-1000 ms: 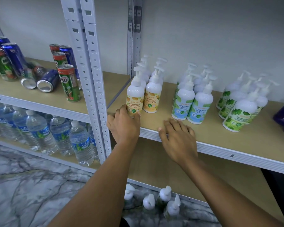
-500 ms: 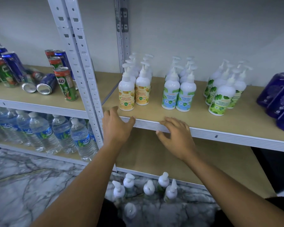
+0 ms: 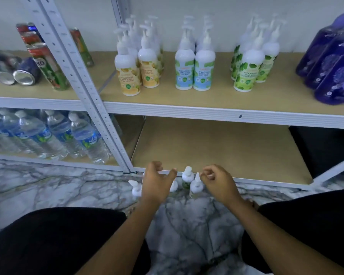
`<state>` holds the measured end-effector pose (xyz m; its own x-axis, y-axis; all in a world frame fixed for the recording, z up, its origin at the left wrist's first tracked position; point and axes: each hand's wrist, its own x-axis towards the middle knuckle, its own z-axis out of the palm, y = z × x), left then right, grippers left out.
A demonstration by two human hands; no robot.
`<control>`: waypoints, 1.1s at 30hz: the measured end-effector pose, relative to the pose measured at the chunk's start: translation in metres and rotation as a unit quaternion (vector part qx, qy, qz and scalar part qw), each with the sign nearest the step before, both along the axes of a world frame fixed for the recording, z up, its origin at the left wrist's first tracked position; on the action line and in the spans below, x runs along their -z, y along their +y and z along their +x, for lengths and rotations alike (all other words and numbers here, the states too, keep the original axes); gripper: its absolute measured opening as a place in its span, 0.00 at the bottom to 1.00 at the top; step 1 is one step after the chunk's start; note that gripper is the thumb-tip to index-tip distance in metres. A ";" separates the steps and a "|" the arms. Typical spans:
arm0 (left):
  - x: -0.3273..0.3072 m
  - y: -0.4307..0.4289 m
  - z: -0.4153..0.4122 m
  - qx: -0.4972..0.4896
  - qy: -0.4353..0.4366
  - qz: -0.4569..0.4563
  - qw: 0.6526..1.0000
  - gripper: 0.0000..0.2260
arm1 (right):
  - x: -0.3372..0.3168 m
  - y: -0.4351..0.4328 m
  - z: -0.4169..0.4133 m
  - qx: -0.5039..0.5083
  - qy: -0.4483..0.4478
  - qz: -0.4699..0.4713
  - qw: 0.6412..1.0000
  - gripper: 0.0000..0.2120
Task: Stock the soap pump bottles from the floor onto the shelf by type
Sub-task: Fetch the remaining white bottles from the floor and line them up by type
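Observation:
Several white soap pump bottles (image 3: 187, 177) stand on the marble floor just in front of the lowest shelf board. My left hand (image 3: 157, 182) hovers over them with fingers spread, hiding some of them. My right hand (image 3: 218, 181) is beside it, fingers curled loosely near a pump head, holding nothing. On the upper shelf (image 3: 207, 112) stand grouped rows: yellow-label bottles (image 3: 130, 76), blue-label bottles (image 3: 195, 72) and green-label bottles (image 3: 246, 74).
Purple bottles (image 3: 332, 72) fill the shelf's right end. A white upright post (image 3: 83, 86) splits the rack; left of it are drink cans (image 3: 46, 64) above and water bottles (image 3: 68, 135) below. The lower shelf board (image 3: 216, 151) is bare. My dark-clothed knees frame the floor.
Both hands left the upper shelf's front edge and dropped to the bottles on the floor. The view tilted downward and lower.

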<state>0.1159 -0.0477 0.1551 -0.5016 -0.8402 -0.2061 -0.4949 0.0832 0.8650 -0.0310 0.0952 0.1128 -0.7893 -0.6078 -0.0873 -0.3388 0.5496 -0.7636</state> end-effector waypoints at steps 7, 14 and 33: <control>0.093 0.029 -0.009 -0.006 -0.069 0.096 0.993 0.19 | 0.060 0.015 -0.007 0.014 -0.080 0.095 0.992 0.17; 0.172 0.020 -0.036 -0.071 -0.084 0.160 0.981 0.39 | 0.123 -0.001 -0.017 0.031 -0.132 0.133 0.982 0.29; 0.230 -0.020 -0.067 -0.006 -0.176 0.123 0.977 0.24 | 0.169 -0.026 -0.034 0.076 -0.184 0.118 0.973 0.29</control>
<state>0.0493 -0.0682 -0.0751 -0.3526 -0.7490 -0.5610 -0.7654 -0.1140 0.6333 -0.0655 0.0695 -0.0566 -0.7576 -0.4150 -0.5039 0.0323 0.7472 -0.6639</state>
